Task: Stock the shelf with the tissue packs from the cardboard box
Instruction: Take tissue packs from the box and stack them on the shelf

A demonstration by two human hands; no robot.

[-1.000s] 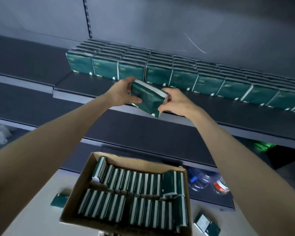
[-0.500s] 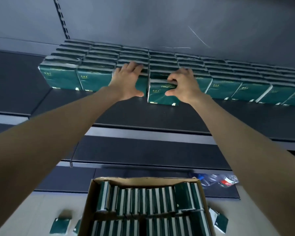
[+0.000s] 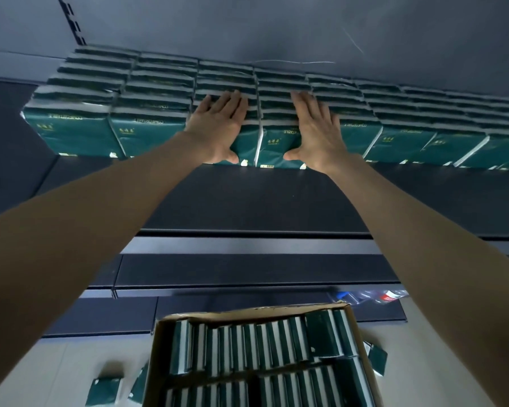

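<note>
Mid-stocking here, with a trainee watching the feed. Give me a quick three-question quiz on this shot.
1. True or false: the left hand and right hand press flat, fingers straight, on the front tissue packs on the shelf.
2. The cardboard box is: A empty; B holding many packs; C taped shut.
3. Fill in: a loose pack lies on the ____ left of the box.
Key: 1 true; 2 B; 3 floor.
</note>
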